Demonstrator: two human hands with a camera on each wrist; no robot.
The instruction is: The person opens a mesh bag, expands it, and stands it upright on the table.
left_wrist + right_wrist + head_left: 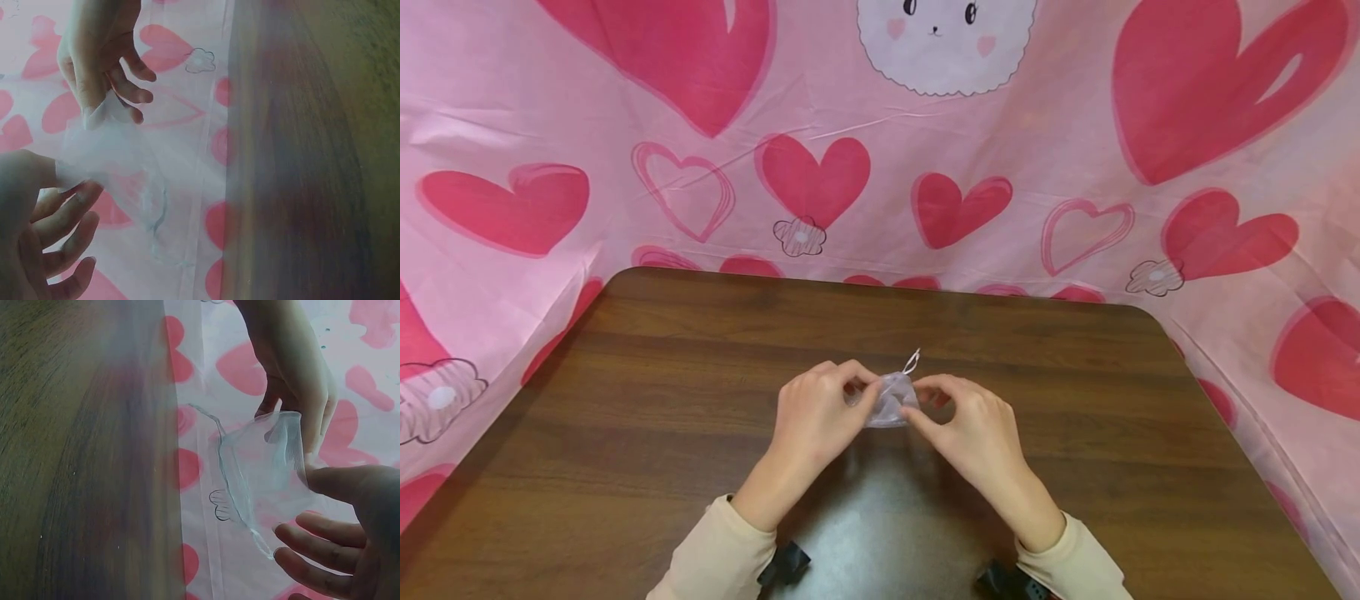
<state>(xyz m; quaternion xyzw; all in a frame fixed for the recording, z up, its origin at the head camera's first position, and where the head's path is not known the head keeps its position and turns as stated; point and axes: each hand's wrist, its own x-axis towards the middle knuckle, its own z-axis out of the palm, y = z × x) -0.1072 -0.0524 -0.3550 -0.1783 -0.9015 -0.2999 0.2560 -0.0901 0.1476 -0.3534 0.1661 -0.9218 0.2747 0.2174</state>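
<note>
A small sheer white drawstring pouch (pixel 891 400) is held between both hands just above the brown table. My left hand (pixel 820 408) pinches its left side between thumb and index finger. On the opposite side, my right hand (pixel 977 429) holds the pouch's edge near the thumb tip, with the other fingers curved beyond it. A thin pale cord (pixel 912 362) sticks out past the far end of the pouch. From the right wrist, the cord (pixel 229 487) runs along one side of the see-through fabric (pixel 262 456) and ends in a loop. No contents can be made out inside.
The dark wood-grain table (pixel 700 333) has rounded far corners. A pink cloth (pixel 880 117) with red hearts hangs behind it and along both sides. Black devices, one by the left cuff (pixel 785 564) and one by the right cuff (pixel 1011 581), sit near the sleeves.
</note>
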